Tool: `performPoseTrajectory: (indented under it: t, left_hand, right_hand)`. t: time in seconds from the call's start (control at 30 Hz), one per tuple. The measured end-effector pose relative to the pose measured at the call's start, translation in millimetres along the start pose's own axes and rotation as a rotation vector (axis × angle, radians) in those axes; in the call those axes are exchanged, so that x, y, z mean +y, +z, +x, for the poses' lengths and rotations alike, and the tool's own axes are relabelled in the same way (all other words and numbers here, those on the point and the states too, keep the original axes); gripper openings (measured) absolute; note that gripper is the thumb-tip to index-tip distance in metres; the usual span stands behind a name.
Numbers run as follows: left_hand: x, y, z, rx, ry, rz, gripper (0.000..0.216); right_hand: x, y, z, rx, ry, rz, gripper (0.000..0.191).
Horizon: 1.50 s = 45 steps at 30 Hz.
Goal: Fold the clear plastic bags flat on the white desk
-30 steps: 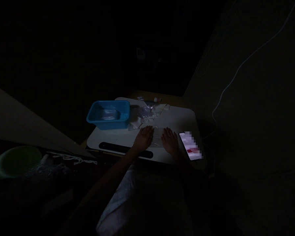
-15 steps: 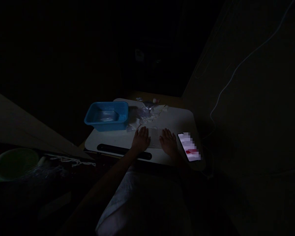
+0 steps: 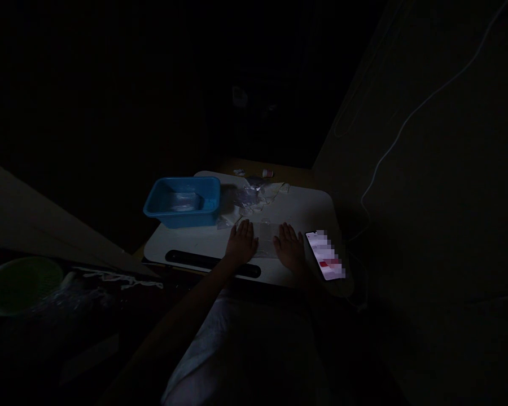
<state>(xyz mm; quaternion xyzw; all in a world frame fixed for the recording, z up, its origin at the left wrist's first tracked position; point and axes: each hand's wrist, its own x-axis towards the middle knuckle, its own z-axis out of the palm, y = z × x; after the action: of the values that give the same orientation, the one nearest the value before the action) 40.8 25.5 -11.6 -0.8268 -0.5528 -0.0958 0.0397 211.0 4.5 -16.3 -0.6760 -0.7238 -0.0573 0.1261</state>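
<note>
A clear plastic sheet or bag [image 3: 265,239] lies flat on the small white table [image 3: 313,208]. My left hand [image 3: 241,242] rests palm down at its left side, fingers stretched out. On the opposite side my right hand [image 3: 289,246] lies flat too, its fingers pointing away from me. Dim light hides the exact edges of the plastic. Just beyond my left hand is a crumpled heap of clear plastic [image 3: 249,194] with pale scraps around it.
At the table's left stands a blue plastic basin [image 3: 154,213] with clear plastic packets [image 3: 185,201] inside. A lit phone [image 3: 325,254] lies to the right of my right hand. A black slot [image 3: 195,260] runs along the near edge. A green basket [image 3: 23,285] sits at lower left.
Both hands stay flat on the plastic with hardly any movement. The whole view has shifted very slightly.
</note>
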Motion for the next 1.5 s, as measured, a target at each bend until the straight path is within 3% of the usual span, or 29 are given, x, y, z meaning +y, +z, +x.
performPoseTrajectory:
  t: [0.67, 1.5]
  left_hand:
    - [-2.4, 4.9, -0.6, 0.083, 0.033, -0.024, 0.051]
    - [-3.1, 5.4, -0.1, 0.096, 0.044, -0.030, 0.049]
  right_hand:
    - [-0.7, -1.6, -0.6, -0.016, 0.017, 0.017, 0.050]
    - [-3.8, -9.4, 0.4, -0.037, 0.016, 0.013, 0.047]
